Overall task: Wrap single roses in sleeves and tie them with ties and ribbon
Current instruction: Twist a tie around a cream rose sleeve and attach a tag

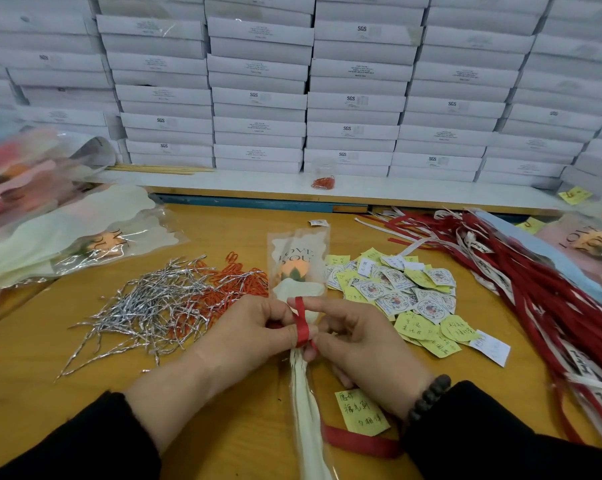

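A single orange rose [292,269] lies in a clear and cream sleeve [297,251] printed "LOVE YOU", its bunched lower end [304,403] running toward me on the wooden table. A red ribbon [301,323] is looped around the sleeve's neck. My left hand [247,330] and my right hand [358,337] both pinch this ribbon from either side, with the loop standing up between their fingertips. The ribbon's tail [358,443] trails right under my right wrist.
Silver twist ties [147,306] and orange-red ties [230,282] lie left of the sleeve. Yellow notes and round stickers [403,292] are piled on the right, with red and white ribbons [521,268] beyond. Sleeved roses [67,244] lie at far left. White boxes [306,98] are stacked behind.
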The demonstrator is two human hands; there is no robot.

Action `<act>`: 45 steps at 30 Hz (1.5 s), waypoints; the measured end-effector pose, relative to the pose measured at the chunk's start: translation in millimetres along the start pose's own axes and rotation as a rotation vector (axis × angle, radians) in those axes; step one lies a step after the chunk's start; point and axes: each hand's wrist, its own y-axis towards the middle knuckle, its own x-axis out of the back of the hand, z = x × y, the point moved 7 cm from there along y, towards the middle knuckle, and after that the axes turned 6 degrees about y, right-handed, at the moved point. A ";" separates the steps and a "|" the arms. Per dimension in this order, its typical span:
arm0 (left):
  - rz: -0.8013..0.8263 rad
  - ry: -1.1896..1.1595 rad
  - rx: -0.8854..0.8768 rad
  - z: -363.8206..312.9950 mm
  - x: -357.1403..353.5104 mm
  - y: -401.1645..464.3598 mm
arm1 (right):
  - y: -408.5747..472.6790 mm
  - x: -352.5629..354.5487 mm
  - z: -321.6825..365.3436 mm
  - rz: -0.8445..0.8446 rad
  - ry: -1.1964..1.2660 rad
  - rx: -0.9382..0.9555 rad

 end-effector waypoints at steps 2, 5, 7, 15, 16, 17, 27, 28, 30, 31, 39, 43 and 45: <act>0.006 -0.033 0.023 2.0 0.0 0.0 | 0.0 0.2 0.0 0.013 -0.025 0.015; 0.076 -0.131 0.039 1.8 -3.6 -1.2 | -0.5 0.1 4.6 0.033 -0.057 0.049; 0.124 -0.150 0.029 -0.9 -6.2 -2.7 | -0.6 -1.5 8.4 0.053 -0.105 0.066; 0.129 -0.116 0.060 -0.7 -5.6 -4.8 | -0.8 -0.4 9.3 0.019 -0.190 0.041; 0.114 -0.118 0.075 0.9 -4.4 -4.8 | -0.6 0.5 8.0 0.017 -0.181 0.024; 0.097 -0.114 0.090 2.3 -3.1 -5.0 | -0.2 1.7 6.2 0.018 -0.176 0.002; -0.038 0.055 0.080 2.4 14.5 -8.2 | 1.5 18.2 -1.2 0.040 -0.282 -0.140; -0.047 0.088 0.083 2.9 15.7 -8.1 | 1.2 18.5 -1.8 0.054 -0.286 -0.160; -0.080 0.184 0.075 4.0 18.7 -7.7 | 0.6 19.0 -1.4 0.080 -0.284 -0.185; -0.099 0.230 0.063 3.9 20.3 -7.7 | 0.4 19.6 -0.8 0.087 -0.282 -0.195; -0.155 0.493 0.043 7.5 31.0 -6.3 | -1.7 29.0 -1.6 0.125 -0.354 -0.283; -0.119 0.506 0.067 12.1 33.0 -4.1 | -1.3 31.0 -2.5 0.151 -0.410 -0.291; -0.110 0.529 0.072 12.6 34.9 -3.7 | -1.7 32.6 -2.8 0.160 -0.438 -0.294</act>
